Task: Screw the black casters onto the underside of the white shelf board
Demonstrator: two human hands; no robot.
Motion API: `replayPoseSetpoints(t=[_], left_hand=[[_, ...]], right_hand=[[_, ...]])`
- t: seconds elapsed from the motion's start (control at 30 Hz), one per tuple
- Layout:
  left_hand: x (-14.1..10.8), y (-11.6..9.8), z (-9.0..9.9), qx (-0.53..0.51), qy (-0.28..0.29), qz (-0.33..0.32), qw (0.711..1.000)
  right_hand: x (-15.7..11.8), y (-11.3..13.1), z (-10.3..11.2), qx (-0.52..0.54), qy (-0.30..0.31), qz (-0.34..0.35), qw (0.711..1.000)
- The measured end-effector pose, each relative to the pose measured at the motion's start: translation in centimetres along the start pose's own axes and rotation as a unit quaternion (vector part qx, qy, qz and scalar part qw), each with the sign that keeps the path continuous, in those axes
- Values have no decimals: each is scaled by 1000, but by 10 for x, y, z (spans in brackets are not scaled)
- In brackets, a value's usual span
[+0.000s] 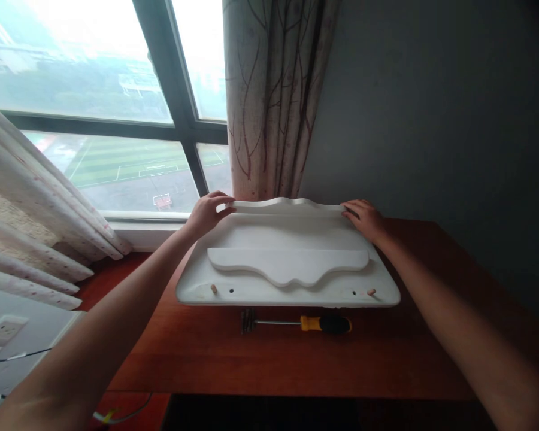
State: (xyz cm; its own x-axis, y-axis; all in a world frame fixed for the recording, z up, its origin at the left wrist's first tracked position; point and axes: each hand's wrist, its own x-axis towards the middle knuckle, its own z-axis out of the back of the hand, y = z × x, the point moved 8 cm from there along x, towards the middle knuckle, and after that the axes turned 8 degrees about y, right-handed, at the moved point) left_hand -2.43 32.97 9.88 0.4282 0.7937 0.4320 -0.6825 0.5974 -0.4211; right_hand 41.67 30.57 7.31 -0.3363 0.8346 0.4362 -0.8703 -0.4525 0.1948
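My left hand [213, 211] grips the left end of a white scalloped board [290, 206], and my right hand [362, 216] has fingers on its right end. This board stands on edge along the far side of a white panel [278, 230] with rounded corners. A second white scalloped board [290, 263] lies on the panel, its wavy edge toward me. Near the panel's front edge are a left wooden dowel [214, 288] and a right wooden dowel [371, 293], each beside a dark hole. Whether the far board is seated in the panel I cannot tell.
On the reddish-brown table [296, 365] lies a screwdriver [326, 324] with a yellow and black handle, its tip by a cluster of screws [248, 321]. A window, curtains [269, 108] and a wall stand behind. A socket [4, 331] and cables are at left.
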Motion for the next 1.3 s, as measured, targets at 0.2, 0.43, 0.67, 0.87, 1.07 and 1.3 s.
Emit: replayPoseSetpoints(t=[0.2,0.43,0.67,0.87,1.07,1.3], left_hand=[[20,10,10,-58,-11,28,998],[32,28,-2,-109,-8,63,992],[31,40,-10,-136,-12,86,987],[30,41,-13,-143,-1,89,986],[29,42,-16,-134,9,91,987],[28,46,-19,-123,12,98,987]], right_hand=[[20,-10,6,13,5,-13,1000],[28,-17,2,15,14,-24,1000],[33,-21,0,12,28,-28,999],[29,-21,-4,10,39,-32,999],[26,-21,-7,12,40,-38,998],[26,-23,-10,18,33,-52,998]])
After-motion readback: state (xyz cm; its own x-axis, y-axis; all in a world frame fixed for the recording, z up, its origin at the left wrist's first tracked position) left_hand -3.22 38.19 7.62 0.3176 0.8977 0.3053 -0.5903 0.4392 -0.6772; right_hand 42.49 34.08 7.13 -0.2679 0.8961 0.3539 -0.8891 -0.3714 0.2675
